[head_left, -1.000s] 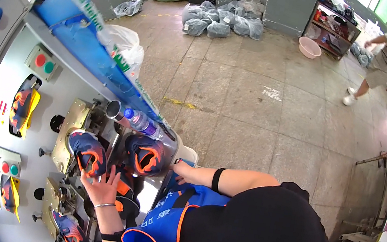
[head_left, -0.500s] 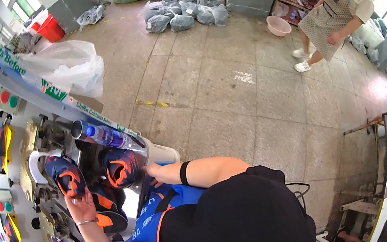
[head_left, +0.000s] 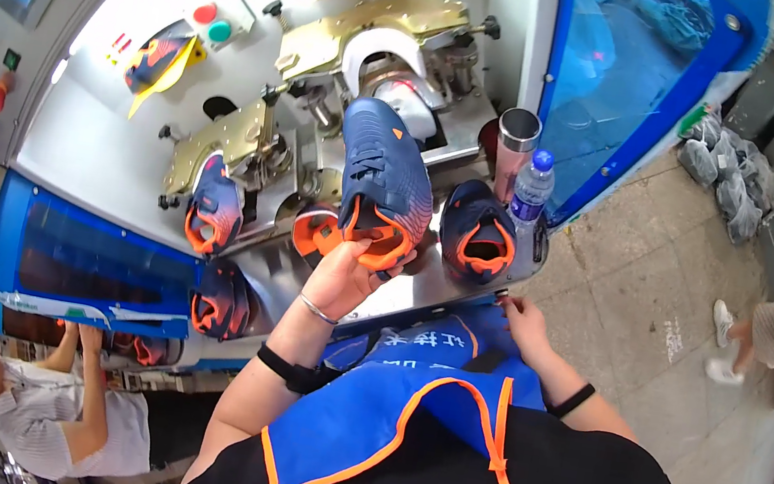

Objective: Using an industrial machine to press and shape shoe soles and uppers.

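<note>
Head view: the left hand point(head_left: 346, 276) is closed around the heel of a navy and orange shoe point(head_left: 379, 180), fingers curled over the orange collar, toe pointing up toward the white rounded form point(head_left: 389, 48) of the machine above it. To seat the shoe well, I judge the grip should stay at the heel so the toe can be steered straight onto the form without twisting the upper. The right hand point(head_left: 521, 322) rests at the edge of the metal shelf point(head_left: 419, 293), fingers loosely bent, holding nothing as far as the bent rim view lets me tell.

Just right of the held shoe lies a second shoe point(head_left: 478, 231). Beyond it stand a steel cup point(head_left: 516, 141), contents hidden, and a clear water bottle point(head_left: 531, 189) with a blue cap, seemingly part full.
</note>
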A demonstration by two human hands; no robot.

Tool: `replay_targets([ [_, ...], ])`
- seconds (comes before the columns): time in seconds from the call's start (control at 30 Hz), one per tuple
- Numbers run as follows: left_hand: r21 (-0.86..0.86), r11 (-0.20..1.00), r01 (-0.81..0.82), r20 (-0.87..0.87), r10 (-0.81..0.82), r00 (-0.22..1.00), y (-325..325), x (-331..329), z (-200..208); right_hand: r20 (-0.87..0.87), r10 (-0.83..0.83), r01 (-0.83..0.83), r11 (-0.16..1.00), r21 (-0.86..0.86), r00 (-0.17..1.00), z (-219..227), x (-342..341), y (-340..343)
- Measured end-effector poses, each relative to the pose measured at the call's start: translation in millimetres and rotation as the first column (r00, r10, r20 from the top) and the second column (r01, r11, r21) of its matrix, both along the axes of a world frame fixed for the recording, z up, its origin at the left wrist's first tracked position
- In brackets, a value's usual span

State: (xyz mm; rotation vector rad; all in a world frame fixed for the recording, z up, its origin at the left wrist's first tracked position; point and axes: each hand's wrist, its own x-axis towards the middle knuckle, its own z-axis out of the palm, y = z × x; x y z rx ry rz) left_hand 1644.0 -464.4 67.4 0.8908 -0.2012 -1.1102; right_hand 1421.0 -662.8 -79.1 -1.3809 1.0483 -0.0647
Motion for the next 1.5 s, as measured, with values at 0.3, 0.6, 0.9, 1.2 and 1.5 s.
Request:
replay_targets([
  [0.3,0.013,0.999,-0.043,0.045,0.042,0.998,100.0,-4.9,-21.1,0.352,0.681,-0.005,0.463,-0.886,0.642,113.4,27.4,23.4],
  [0.6,0.413,0.482,-0.772,0.053,0.834,0.549,321.1,-25.7,-19.8,0.328,0.756,-0.049,0.428,-0.903,0.566,118.4,60.4,49.0],
  [0.9,0.615,0.066,-0.786,0.527,0.707,0.471,349.5,83.9,-64.6,0.250,0.909,-0.052,0.283,-0.958,0.334,185.4,135.4,104.6],
  [1.2,0.153,-0.233,-0.960,0.823,0.568,-0.007,364.1,46.9,-87.8,0.376,0.645,0.413,0.102,-0.905,0.665,334.8,292.2,0.6],
  [1.5,-0.166,0.618,-0.768,0.804,0.536,0.258,257.7,24.6,-18.5,-0.266,0.410,-0.032,-0.495,-0.868,0.872,366.7,385.9,-64.4],
])
